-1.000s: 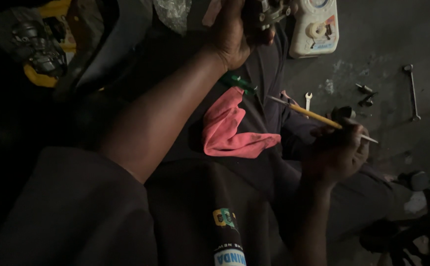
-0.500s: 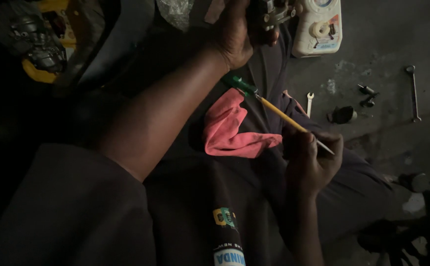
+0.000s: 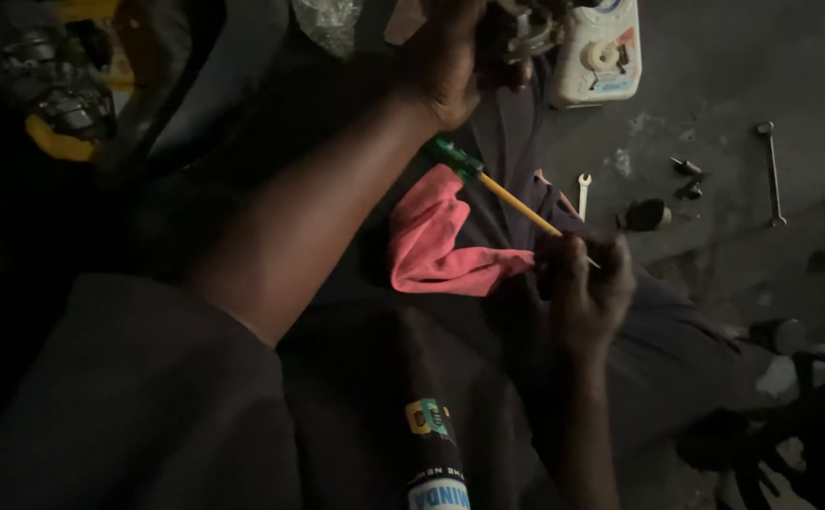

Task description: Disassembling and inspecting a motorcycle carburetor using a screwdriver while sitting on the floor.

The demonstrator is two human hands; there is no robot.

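Observation:
My left hand (image 3: 460,57) is raised at the top of the view, gripping a small grey metal part (image 3: 526,28) that is partly cut off by the frame edge. My right hand (image 3: 583,283) is lower, over my lap, closed on the yellow shaft of a screwdriver (image 3: 512,200) whose green handle points up towards my left wrist. A pink rag (image 3: 431,250) lies on my dark trousers, just left of my right hand and touching it.
On the grey concrete floor lie a white plastic jug (image 3: 601,52), a small spanner (image 3: 583,189), a longer spanner (image 3: 772,170), a few dark small parts (image 3: 649,215) and bolts (image 3: 687,175). A yellow and black machine (image 3: 63,104) sits at the upper left.
My right hand has swung the screwdriver from pointing right over the floor to lying across my lap, handle up-left, and has moved down-left against the pink rag. My left hand stays raised.

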